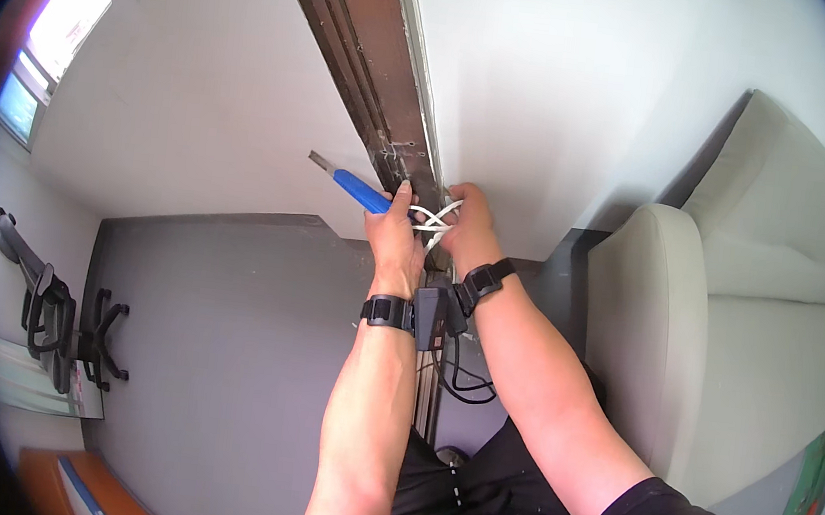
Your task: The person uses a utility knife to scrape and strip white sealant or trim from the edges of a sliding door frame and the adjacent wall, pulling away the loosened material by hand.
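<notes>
White cable (433, 223) crosses itself in loops between the two hands, against the brown door frame (364, 51); its ends are hidden and the strands too tangled to count. The left hand (393, 235) grips one blue utility knife (360, 192), blade pointing up-left, its lower handle covered by the fingers; whether it also pinches cable, I cannot tell. The right hand (474, 226) grasps the cable, its fingertips partly concealed. Two black wristbands (389, 311), one swivel chair (50, 310) and one beige armchair (775, 346) show; a window (65, 25) is cut off at left.
</notes>
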A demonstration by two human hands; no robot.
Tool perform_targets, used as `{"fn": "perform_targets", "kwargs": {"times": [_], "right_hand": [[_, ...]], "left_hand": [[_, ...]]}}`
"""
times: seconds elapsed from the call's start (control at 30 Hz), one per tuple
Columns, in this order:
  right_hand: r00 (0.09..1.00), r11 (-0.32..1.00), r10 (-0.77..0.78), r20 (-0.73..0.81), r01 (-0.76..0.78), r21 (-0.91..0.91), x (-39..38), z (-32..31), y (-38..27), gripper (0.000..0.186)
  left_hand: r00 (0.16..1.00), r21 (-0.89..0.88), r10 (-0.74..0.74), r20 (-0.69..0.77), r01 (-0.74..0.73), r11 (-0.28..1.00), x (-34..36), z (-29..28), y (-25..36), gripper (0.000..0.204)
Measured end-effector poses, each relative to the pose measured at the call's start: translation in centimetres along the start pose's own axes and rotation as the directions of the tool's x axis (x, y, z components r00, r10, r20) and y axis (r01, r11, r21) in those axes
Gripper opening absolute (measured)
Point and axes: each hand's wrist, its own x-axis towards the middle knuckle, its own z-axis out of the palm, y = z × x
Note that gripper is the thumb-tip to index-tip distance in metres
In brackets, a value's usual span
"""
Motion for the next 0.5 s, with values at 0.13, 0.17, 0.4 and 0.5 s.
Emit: {"fn": "perform_targets", "kwargs": {"times": [0.13, 0.17, 0.4, 0.5], "right_hand": [[0.994, 0.995, -0.089, -0.064, 0.086, -0.053, 1.3, -0.3, -0.5, 0.016], [0.986, 0.99, -0.115, -0.119, 0.104, -0.095, 1.8, -0.6, -0.7, 0.015], [0.975, 0.938, -0.222, 0.004, 0.215, -0.272, -2.3, -3.1, 1.4, 0.015], [0.94, 0.847, -0.34, 0.04, 0.324, -0.421, -3.2, -3.2, 0.3, 0.015]], "left_hand": [[0.998, -0.076, -0.013, 0.06, 0.018, 0.997, 0.2, 1.1, -0.3, 0.015], [0.998, -0.077, -0.026, 0.063, 0.031, 0.997, 0.3, 1.3, -0.7, 0.015], [1.0, -0.022, 0.0, -0.024, 0.0, 1.0, 1.1, 0.3, -0.1, 0.012], [1.0, 0.012, 0.015, -0.025, -0.015, 1.0, 1.2, 0.2, -0.3, 0.011]]}}
